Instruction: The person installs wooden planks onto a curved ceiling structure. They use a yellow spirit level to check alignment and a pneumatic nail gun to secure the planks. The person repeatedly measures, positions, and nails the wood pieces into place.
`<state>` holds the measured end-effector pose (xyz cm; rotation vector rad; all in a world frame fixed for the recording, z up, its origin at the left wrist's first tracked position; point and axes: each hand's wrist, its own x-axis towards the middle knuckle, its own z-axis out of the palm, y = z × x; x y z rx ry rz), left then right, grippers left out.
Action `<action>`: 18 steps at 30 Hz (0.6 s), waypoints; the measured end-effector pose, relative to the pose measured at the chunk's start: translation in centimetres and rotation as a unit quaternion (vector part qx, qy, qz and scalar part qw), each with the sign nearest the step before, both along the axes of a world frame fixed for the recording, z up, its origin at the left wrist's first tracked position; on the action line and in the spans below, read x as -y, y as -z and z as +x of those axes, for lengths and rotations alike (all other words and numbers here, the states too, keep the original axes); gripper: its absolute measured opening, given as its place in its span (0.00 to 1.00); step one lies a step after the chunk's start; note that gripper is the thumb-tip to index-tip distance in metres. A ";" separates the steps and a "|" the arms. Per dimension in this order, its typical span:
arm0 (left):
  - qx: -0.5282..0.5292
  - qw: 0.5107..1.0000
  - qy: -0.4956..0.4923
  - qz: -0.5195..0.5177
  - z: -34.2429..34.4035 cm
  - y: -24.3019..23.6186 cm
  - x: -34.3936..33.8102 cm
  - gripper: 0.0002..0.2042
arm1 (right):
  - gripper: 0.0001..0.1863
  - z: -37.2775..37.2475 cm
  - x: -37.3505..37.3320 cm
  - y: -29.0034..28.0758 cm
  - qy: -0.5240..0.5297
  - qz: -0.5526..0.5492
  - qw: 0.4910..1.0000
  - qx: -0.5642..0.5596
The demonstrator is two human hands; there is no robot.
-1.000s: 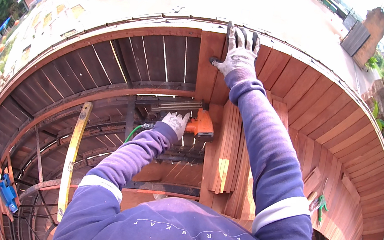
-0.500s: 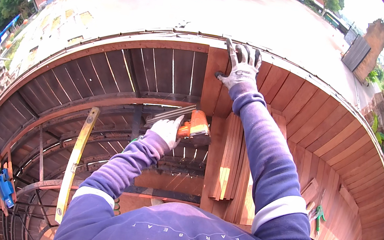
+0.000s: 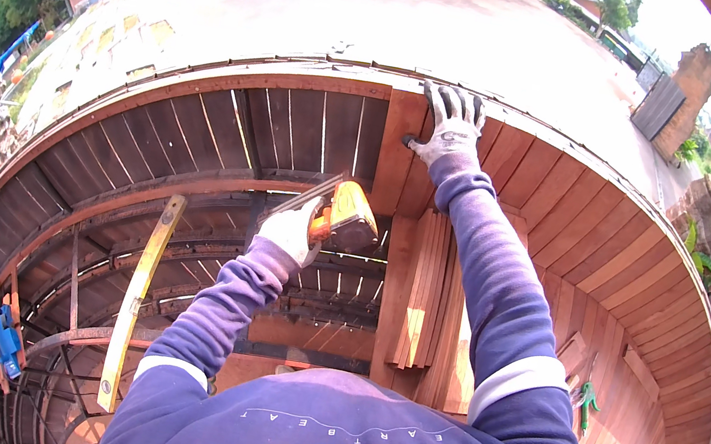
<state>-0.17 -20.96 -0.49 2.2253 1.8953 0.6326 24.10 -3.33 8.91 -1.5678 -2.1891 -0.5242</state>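
Fingers of the left hand [image 3: 287, 230] curl round the nail gun [image 3: 351, 212], likely heavy and rigid, best held by its handle [image 3: 320, 225]; beyond it, the right hand [image 3: 452, 134] lies splayed on planks [image 3: 396, 168].

The gloved left grip [image 3: 287, 228] is wrapped around an orange power tool [image 3: 350, 212]; the gloved right grip [image 3: 453, 128] spreads over reddish planks [image 3: 394, 165] at the far edge. Narrow boards [image 3: 422, 302] show between the sleeves [image 3: 496, 272], a yellow level [image 3: 137, 308] further left.
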 end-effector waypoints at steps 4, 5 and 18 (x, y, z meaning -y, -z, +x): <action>0.001 1.000 0.004 0.005 0.3 -0.9 -0.2 0.29 | 0.53 -0.3 0.4 -1.1 0.036 -0.070 0.996 0.045; 0.003 1.000 0.005 0.002 0.4 -1.3 -0.2 0.30 | 0.53 -0.2 0.3 -1.0 0.034 -0.067 0.996 0.043; 0.011 1.000 0.009 0.024 0.2 -2.3 -0.6 0.33 | 0.51 0.0 -0.4 0.0 0.007 -0.008 1.000 0.016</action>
